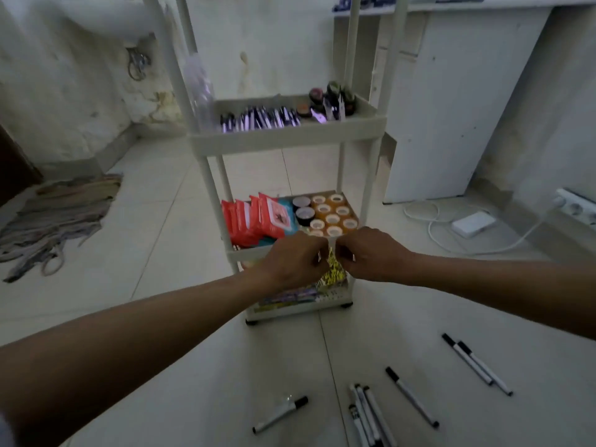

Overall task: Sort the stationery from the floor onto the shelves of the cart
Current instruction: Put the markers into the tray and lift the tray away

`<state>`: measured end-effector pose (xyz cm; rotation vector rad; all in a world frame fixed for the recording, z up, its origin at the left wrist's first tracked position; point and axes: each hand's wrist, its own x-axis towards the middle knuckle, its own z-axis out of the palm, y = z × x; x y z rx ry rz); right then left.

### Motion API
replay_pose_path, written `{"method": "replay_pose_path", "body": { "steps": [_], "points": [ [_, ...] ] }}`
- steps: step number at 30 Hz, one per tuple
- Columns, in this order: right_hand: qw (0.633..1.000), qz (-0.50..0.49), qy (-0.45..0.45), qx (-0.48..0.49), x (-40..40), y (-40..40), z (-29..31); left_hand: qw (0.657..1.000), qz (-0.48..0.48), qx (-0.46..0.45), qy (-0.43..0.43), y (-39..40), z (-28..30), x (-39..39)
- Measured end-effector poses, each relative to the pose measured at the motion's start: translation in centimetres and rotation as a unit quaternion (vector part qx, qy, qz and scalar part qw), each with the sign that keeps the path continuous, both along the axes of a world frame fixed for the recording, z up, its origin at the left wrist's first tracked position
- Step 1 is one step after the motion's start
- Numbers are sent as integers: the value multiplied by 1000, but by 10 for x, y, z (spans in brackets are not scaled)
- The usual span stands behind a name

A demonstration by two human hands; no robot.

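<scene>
Pale floor tiles (167,221) surround a white cart (287,140) standing against a stained wall. Both hands meet at the near rim of its middle shelf, the left hand (292,264) and right hand (371,256) pinching something small between them that cannot be made out. Red packs (254,221) and tape rolls (332,214) fill that shelf; pens (258,119) line the one above. Black-capped markers (411,396) lie scattered on the near floor, right of centre.

Dim, flat indoor light, greenish cast; soft motion blur throughout; wide-angle bending at edges; no hard shadows.
</scene>
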<state>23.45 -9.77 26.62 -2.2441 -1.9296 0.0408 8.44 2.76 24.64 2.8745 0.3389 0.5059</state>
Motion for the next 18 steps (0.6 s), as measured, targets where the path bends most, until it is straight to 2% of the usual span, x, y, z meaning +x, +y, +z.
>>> {"method": "replay_pose_path", "body": {
  "steps": [5, 8, 12, 14, 18],
  "points": [
    [995, -4, 30, -91, 1, -14, -63, 992, 4, -9, 123, -14, -72, 0],
    [991, -11, 68, -118, -2, -21, -99, 982, -9, -30, 188, -25, -114, -8],
    [969, -33, 142, -201, -3, -33, -144, 965, 6, -76, 249, -36, -158, -14],
    [957, -44, 167, -235, -2, -43, -163, 949, 32, -112, 292, -36, -178, -18],
    [931, -65, 190, -304, 0, -74, -199, 893, 57, -159, 417, -32, -216, -30]
  ]
}}
